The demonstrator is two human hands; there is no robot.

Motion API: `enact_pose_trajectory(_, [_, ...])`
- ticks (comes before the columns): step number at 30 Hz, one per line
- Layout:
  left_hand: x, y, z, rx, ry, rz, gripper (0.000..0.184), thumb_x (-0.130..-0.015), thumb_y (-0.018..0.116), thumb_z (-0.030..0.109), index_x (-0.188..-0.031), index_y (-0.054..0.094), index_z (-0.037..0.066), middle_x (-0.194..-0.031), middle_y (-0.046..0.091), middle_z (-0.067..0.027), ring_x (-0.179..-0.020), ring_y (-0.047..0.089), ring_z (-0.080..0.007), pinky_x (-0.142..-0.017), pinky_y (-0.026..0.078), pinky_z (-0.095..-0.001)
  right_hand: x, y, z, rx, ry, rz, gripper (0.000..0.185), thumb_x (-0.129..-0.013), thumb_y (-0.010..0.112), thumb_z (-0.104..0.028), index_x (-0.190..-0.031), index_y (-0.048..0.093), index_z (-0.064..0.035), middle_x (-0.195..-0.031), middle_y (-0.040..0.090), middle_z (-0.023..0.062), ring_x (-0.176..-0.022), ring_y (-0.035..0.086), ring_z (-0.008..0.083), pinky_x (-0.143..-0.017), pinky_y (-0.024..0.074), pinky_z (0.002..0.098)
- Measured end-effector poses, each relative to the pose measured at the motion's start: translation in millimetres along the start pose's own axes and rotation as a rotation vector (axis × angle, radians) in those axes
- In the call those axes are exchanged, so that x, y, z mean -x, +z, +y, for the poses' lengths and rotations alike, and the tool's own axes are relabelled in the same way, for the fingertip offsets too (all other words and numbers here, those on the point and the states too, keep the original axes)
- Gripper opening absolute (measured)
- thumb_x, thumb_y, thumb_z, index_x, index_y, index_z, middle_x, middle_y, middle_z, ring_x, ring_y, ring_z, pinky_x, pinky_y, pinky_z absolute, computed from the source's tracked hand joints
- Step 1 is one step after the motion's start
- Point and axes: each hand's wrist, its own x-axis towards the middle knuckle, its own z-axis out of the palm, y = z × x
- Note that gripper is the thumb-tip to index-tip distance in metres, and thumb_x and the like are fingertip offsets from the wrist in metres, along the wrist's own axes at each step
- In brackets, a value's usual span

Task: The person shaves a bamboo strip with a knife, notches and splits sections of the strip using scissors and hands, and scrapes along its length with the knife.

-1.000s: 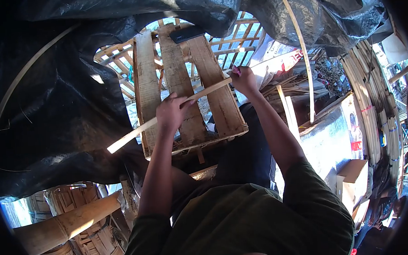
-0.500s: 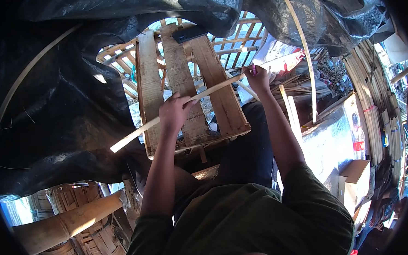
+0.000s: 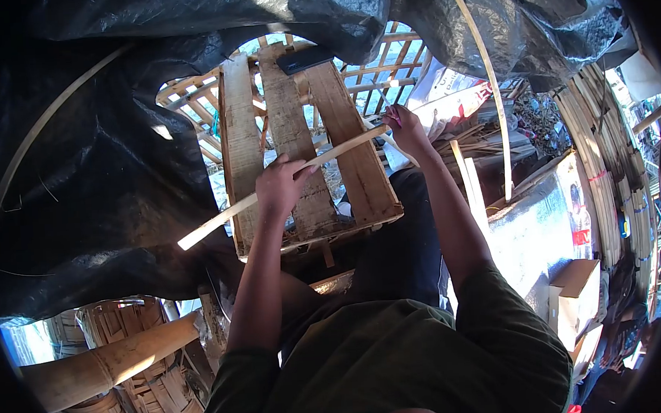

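A long pale bamboo strip (image 3: 342, 146) lies slantwise over a stand of three wooden planks (image 3: 289, 126). My left hand (image 3: 281, 185) is closed round the strip near its middle, above the left and middle planks. At the strip's far right end is my right hand (image 3: 407, 131), its fingers pinched on a thin pink-purple tool, too small to identify. A dark flat object (image 3: 304, 59), like a phone, rests on the far end of the planks.
Black plastic sheeting (image 3: 104, 166) hangs at the left and top. A thick bamboo pole (image 3: 114, 360) is at lower left. Upright strips (image 3: 471, 188) stand right of my right arm, near a cardboard box (image 3: 574, 291). Bundled bamboo (image 3: 593, 163) leans at the far right.
My right hand first moved right, away from the strip's end, then came back left towards it. My left hand has stayed closed on the strip, almost in place.
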Motion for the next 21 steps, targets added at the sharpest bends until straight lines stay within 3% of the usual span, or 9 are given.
enact_pose_trajectory(7, [-0.2,-2.2,1.4,-0.003,0.007,-0.015,0.037,-0.084,0.069,0.052,-0.098,0.076,0.019,-0.081,0.061,-0.0047,-0.072,0.067,-0.0291,-0.065,0.053,-0.0413,3.2,8.6,7.6,0.017,0.018,0.063,0.012,-0.091,0.065,-0.008,-0.098,0.061,0.0009,-0.088,0.068,0.0165,-0.085,0.068,0.0298,-0.074,0.0510,0.0367])
enact_pose_trajectory(10, [0.3,-1.1,1.5,0.010,0.003,-0.006,0.037,-0.084,0.069,0.051,-0.099,0.076,0.018,-0.082,0.062,-0.0050,-0.073,0.067,-0.0295,-0.065,0.053,-0.0415,5.7,10.0,4.9,0.037,0.130,0.097,0.013,-0.092,0.065,-0.010,-0.100,0.064,0.0002,-0.089,0.069,0.0160,-0.087,0.069,0.0274,-0.075,0.0517,0.0355])
enact_pose_trajectory(13, [-0.6,-4.7,3.4,-0.001,-0.018,-0.044,0.037,-0.084,0.069,0.051,-0.100,0.076,0.018,-0.084,0.063,-0.0053,-0.074,0.067,-0.0299,-0.066,0.053,-0.0415,6.6,11.4,6.3,-0.001,0.101,0.159,0.018,-0.090,0.069,-0.013,-0.102,0.065,-0.0001,-0.085,0.069,0.0152,-0.081,0.068,0.0254,-0.072,0.0506,0.0361])
enact_pose_trajectory(15, [-0.7,-5.2,3.3,0.001,-0.022,-0.043,0.039,-0.083,0.069,0.051,-0.100,0.076,0.017,-0.086,0.064,-0.0057,-0.075,0.068,-0.0300,-0.067,0.054,-0.0414,9.0,6.4,-0.3,0.079,0.141,0.065,0.026,-0.085,0.075,-0.016,-0.104,0.065,-0.0003,-0.081,0.065,0.0124,-0.073,0.062,0.0234,-0.069,0.0481,0.0352])
enact_pose_trajectory(18, [-0.8,-4.9,4.2,0.011,-0.045,-0.051,0.040,-0.083,0.069,0.052,-0.100,0.076,0.017,-0.087,0.065,-0.0060,-0.076,0.068,-0.0299,-0.068,0.054,-0.0412,12.3,9.4,-4.4,0.025,-0.015,0.147,0.033,-0.080,0.079,-0.017,-0.106,0.065,-0.0011,-0.079,0.060,0.0090,-0.070,0.055,0.0210,-0.067,0.0457,0.0341])
enact_pose_trajectory(21, [-0.3,-5.1,4.2,0.017,-0.042,-0.047,0.040,-0.083,0.070,0.052,-0.099,0.076,0.017,-0.085,0.064,-0.0060,-0.075,0.068,-0.0296,-0.067,0.054,-0.0414,13.4,9.4,-4.2,0.008,-0.008,0.150,0.036,-0.079,0.080,-0.016,-0.108,0.064,-0.0010,-0.079,0.056,0.0075,-0.071,0.052,0.0193,-0.068,0.0452,0.0325])
